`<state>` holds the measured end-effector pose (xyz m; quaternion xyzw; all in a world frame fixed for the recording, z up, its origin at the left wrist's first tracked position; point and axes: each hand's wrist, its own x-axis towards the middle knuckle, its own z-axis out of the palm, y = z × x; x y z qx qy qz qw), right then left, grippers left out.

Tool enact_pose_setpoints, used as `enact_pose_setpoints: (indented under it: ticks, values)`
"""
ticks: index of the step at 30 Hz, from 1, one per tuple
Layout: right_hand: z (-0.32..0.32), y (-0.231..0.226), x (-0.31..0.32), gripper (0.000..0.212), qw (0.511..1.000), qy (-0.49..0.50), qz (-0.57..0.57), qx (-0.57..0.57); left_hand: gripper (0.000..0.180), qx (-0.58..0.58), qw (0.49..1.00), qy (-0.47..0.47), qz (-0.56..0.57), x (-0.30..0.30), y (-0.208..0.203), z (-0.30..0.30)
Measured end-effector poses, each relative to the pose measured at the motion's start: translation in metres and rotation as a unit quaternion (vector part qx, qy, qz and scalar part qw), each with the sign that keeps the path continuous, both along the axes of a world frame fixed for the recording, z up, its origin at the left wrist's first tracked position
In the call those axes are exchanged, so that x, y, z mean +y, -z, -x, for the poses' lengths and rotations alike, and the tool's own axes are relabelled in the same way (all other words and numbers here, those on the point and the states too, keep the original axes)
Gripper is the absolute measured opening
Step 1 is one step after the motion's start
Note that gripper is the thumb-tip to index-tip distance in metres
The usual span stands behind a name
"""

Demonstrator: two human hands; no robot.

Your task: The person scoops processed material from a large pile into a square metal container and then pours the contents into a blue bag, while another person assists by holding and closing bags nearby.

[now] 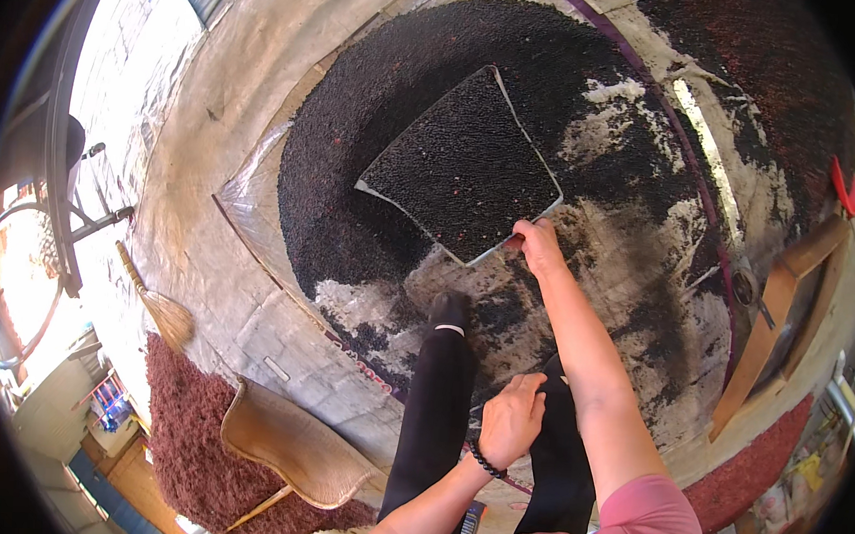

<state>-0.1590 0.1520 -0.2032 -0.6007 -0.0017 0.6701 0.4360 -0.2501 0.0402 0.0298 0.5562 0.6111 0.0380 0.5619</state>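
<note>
My right hand (538, 246) grips the near corner of a flat square tray (467, 168) heaped with small dark berries. The tray rests on a wide round spread of the same dark berries (357, 138) laid on a sheet on the ground. My left hand (511, 418) is closed loosely against my thigh, a dark bead bracelet on its wrist, holding nothing that I can see. My legs in black trousers (437, 403) stand at the near edge of the spread, on patches scraped bare.
A broom (160, 306) lies on the concrete at left. A woven winnowing basket (288, 443) sits on a reddish berry pile at lower left. Wooden planks (783, 315) and a red scoop (845, 187) lie at right. A second dark spread lies at upper right.
</note>
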Motion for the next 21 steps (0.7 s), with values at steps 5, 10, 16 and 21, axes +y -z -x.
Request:
enact_pose_setpoints:
  ticks: [5,10,16,21]
  values:
    - [-0.012,-0.071,-0.005,0.01,0.998,-0.034,-0.04,0.018,0.016,0.016,0.995,-0.029,-0.098,-0.024,0.018,0.015]
    - [-0.045,-0.165,-0.034,0.01,1.0,-0.028,-0.001,0.0,0.017,0.005,0.994,-0.05,-0.093,-0.069,-0.018,0.043]
    - [-0.064,-0.279,-0.067,0.01,1.0,-0.015,0.007,0.001,0.019,-0.096,0.95,-0.246,0.169,-0.097,-0.136,0.067]
    - [-0.073,-0.359,-0.092,0.007,0.999,-0.002,0.048,0.001,0.02,-0.089,0.918,-0.337,0.191,-0.104,-0.199,0.095]
